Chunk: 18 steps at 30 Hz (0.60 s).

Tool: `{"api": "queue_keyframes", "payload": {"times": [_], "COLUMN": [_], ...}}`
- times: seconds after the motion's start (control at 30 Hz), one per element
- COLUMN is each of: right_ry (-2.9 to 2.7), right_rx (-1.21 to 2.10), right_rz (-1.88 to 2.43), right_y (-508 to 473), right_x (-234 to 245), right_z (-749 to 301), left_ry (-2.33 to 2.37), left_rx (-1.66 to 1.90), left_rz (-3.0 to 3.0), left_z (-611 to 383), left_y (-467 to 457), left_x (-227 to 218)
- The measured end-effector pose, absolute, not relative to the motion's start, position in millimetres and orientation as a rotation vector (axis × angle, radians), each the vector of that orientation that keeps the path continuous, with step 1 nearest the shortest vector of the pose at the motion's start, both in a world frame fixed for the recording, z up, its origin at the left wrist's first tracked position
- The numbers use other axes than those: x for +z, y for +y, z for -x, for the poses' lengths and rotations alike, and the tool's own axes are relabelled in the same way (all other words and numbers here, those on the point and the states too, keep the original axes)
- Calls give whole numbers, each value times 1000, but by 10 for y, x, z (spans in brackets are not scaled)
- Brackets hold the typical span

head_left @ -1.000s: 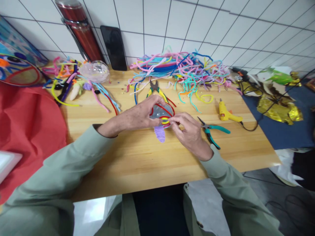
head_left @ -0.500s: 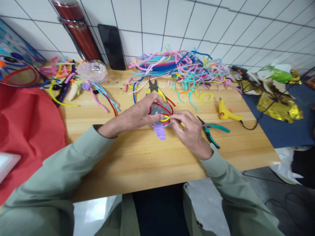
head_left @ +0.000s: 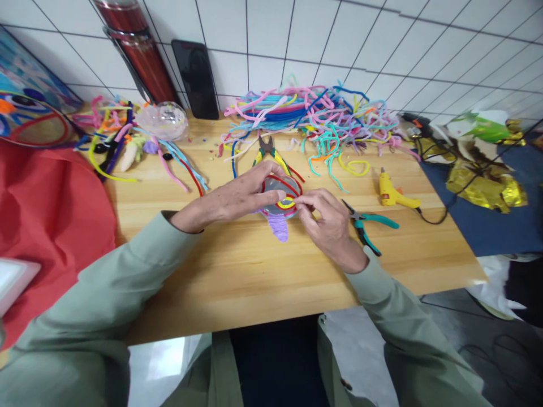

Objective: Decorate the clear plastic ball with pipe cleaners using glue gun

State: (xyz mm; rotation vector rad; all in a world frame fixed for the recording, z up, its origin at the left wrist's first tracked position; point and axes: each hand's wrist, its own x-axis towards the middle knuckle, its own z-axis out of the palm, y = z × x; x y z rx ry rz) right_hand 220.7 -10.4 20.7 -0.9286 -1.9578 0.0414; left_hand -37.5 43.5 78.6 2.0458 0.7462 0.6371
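Note:
A clear plastic ball (head_left: 276,192) ringed with red and yellow pipe cleaners sits mid-table, a purple fuzzy piece (head_left: 278,226) hanging below it. My left hand (head_left: 237,198) rests on the ball's left side, fingers curled round it. At the ball's right edge my right hand (head_left: 324,217) pinches the yellow pipe cleaner (head_left: 287,203).
A big heap of coloured pipe cleaners (head_left: 309,118) lies at the back. Yellow-handled pliers (head_left: 269,152), teal-handled pliers (head_left: 367,226) and a yellow glue gun (head_left: 392,195) lie around. Another clear ball (head_left: 163,120), a red flask (head_left: 136,51), a black phone (head_left: 195,70) and red cloth (head_left: 46,220) stand left.
My right hand has shifted slightly along the ball's right edge, working the yellow pipe cleaner. My left hand stays on the ball.

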Motion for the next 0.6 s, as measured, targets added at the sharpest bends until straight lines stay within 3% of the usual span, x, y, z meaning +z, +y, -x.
{"api": "queue_keyframes", "payload": {"times": [0.6], "right_ry": [-1972], "right_rx": [-24], "right_rz": [941], "right_y": [-132], "right_x": [190], "right_z": [-2257], "left_ry": [809], "left_rx": [636], "left_rz": [-2074], "left_z": [377], "left_y": [470], "left_x": [709]}}
